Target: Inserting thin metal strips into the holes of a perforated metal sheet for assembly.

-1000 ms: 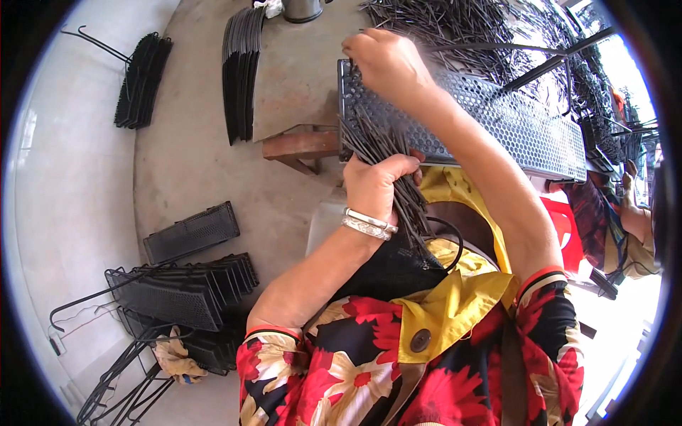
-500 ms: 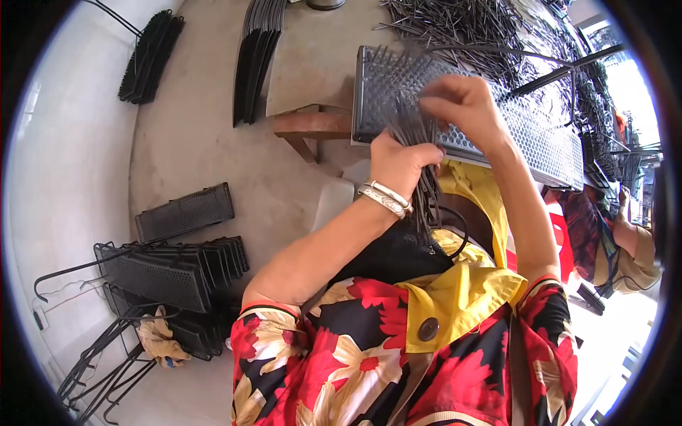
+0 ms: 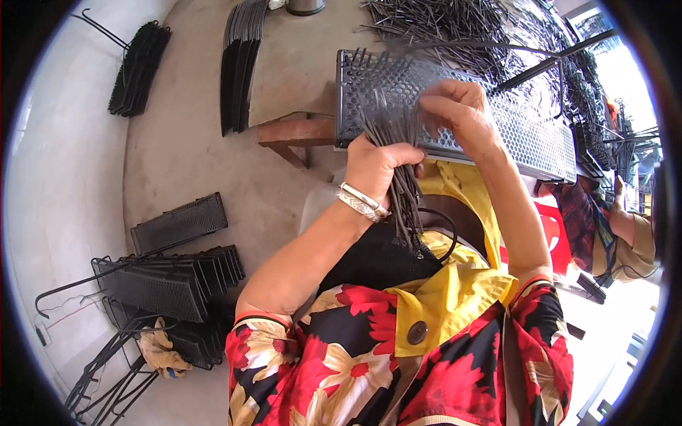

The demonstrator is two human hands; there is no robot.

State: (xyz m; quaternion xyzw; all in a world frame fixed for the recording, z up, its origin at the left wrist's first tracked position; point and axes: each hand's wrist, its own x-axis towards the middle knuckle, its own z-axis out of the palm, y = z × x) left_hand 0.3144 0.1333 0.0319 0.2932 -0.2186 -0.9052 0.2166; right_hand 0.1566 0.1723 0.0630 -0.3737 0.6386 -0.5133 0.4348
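My left hand (image 3: 376,167) is closed round a bundle of thin dark rods (image 3: 403,192). Their upper ends fan out above the fist and their lower ends hang below it. Just right of the upper ends, my right hand (image 3: 462,113) is pinched with curled fingers; its fingertips are blurred, and I cannot make out what is in them. Beyond both hands lies a long perforated metal tray (image 3: 526,124), full of round holes. Short dark rods (image 3: 369,60) stand up at its left end.
A large heap of loose dark rods (image 3: 440,28) lies past the tray. Stacked black perforated racks (image 3: 156,284) with hooked rods stand at lower left, a cloth glove (image 3: 163,351) beside them. Curved black pieces (image 3: 241,78) lean by a table (image 3: 295,131). Another person (image 3: 625,234) sits at right.
The whole view has shifted a little, so the tray and left hand appear further left. My right hand has drawn slightly away from the bundle. The left hand keeps its hold.
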